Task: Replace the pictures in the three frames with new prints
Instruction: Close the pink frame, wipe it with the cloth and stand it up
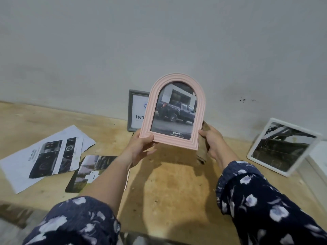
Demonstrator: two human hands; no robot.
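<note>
You hold the pink arched frame (172, 112) upright above the wooden table (173, 188), your left hand (139, 147) gripping its lower left corner, your right hand (211, 140) clasping the brown stand (203, 147) behind it.

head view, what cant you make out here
- Grey frame, head view: its print reads only "INT"; the pink frame covers the rest.
- Pink frame's back and stand: turned away from the camera.
- Brown thing in the right hand: mostly behind the frame; unclear what it is.
- Small text under TOYOTA: too small.
- Left hand: its fingers are behind the frame.
</note>
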